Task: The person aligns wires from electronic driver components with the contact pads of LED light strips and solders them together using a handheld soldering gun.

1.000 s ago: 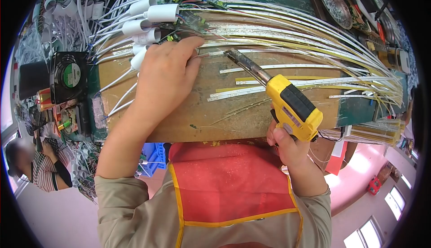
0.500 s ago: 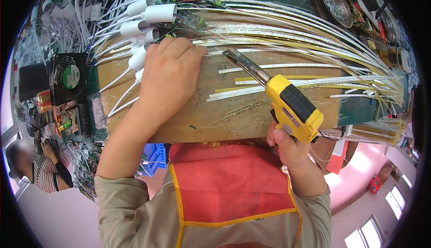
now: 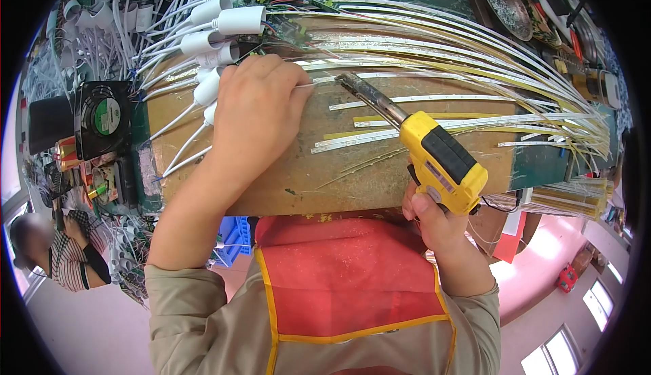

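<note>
My right hand (image 3: 434, 220) is wrapped round the grip of a yellow and black soldering gun (image 3: 444, 161). Its metal barrel slants up and left, with the tip at the end of a white LED strip (image 3: 397, 74). Just left of that tip, my left hand (image 3: 256, 114) is closed, pinching a thin wire (image 3: 319, 84) between thumb and forefinger. The other fingers curl over and hide what lies under them. White plastic tube housings (image 3: 242, 20) with cords and small circuit boards lie beside and beyond the left hand.
Many LED strips fan out to the right across a brown board (image 3: 271, 199). A small black fan (image 3: 103, 119) stands at the left. Far right is a round metal dish (image 3: 506, 5) near some tools. Another person (image 3: 68, 253) sits at the lower left, and a blue crate (image 3: 232, 239) is below the table.
My left hand has shifted very slightly, its thumb side a little to the right. The soldering gun has edged slightly up and left; its tip remains by the strip end.
</note>
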Demonstrator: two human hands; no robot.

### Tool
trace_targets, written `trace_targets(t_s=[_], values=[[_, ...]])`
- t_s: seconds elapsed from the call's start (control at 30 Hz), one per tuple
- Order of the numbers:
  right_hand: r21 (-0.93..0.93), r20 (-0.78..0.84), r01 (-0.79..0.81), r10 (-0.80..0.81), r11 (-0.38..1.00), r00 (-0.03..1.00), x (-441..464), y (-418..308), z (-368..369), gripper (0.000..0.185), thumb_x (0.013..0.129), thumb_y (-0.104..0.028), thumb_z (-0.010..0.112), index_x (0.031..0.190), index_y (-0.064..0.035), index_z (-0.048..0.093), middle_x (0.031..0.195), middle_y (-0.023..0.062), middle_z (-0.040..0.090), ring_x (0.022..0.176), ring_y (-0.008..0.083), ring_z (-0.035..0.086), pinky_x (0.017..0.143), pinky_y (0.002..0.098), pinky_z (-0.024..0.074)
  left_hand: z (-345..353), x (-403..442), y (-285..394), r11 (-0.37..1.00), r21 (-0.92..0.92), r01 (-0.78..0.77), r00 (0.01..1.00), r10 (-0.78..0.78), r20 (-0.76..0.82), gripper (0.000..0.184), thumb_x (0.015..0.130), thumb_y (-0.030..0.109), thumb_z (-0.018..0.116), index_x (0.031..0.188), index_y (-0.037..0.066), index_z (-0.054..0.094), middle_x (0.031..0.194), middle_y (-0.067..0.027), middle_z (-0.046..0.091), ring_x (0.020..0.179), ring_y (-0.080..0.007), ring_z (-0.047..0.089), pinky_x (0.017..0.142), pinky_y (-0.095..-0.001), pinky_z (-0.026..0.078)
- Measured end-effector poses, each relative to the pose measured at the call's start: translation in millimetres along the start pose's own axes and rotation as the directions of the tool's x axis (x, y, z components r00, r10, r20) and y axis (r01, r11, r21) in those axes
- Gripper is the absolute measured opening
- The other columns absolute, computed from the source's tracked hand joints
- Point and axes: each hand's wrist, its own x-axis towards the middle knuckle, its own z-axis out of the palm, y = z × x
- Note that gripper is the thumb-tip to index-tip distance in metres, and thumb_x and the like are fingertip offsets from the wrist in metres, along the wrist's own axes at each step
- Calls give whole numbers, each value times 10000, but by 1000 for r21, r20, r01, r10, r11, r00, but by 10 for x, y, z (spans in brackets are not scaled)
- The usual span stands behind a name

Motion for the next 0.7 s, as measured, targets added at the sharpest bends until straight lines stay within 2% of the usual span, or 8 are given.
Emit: trace_targets(t_s=[0.33, 0.43, 0.63, 0.7], values=[[-51, 35, 13, -12, 999, 999, 10, -3, -29, 534, 911, -176, 654, 1353, 51, 460, 766, 96, 569, 556, 133, 515, 511, 267, 447, 29, -15, -33, 1000, 4, -23, 999, 23, -31, 57, 842, 117, 716, 844, 67, 691, 845, -92, 666, 854, -311, 628, 767, -416, 447], [-83, 41, 21, -18, 996, 999, 9, -2, -42, 527, 907, -162, 643, 1352, 52, 459, 759, 94, 568, 555, 131, 517, 514, 266, 448, 18, -23, -25, 998, 40, -43, 998, 45, -36, 38, 858, 103, 694, 887, 79, 698, 860, -75, 654, 848, -298, 623, 760, -410, 445], [-84, 38, -5, 8, 996, 999, 11, -31, -40, 529, 897, -144, 638, 1352, 63, 463, 763, 92, 570, 561, 128, 519, 516, 264, 448, -36, -39, 21, 945, 275, -176, 981, 145, 127, 160, 862, 99, 648, 1013, 99, 698, 919, -46, 626, 875, -266, 607, 776, -403, 452], [-66, 35, -8, 10, 998, 999, 13, -29, -33, 529, 896, -142, 638, 1351, 66, 466, 763, 91, 570, 565, 127, 520, 516, 264, 448, -54, -33, 32, 945, 279, -172, 981, 138, 140, 172, 858, 100, 640, 1020, 95, 697, 936, -49, 629, 896, -266, 608, 784, -400, 455]])
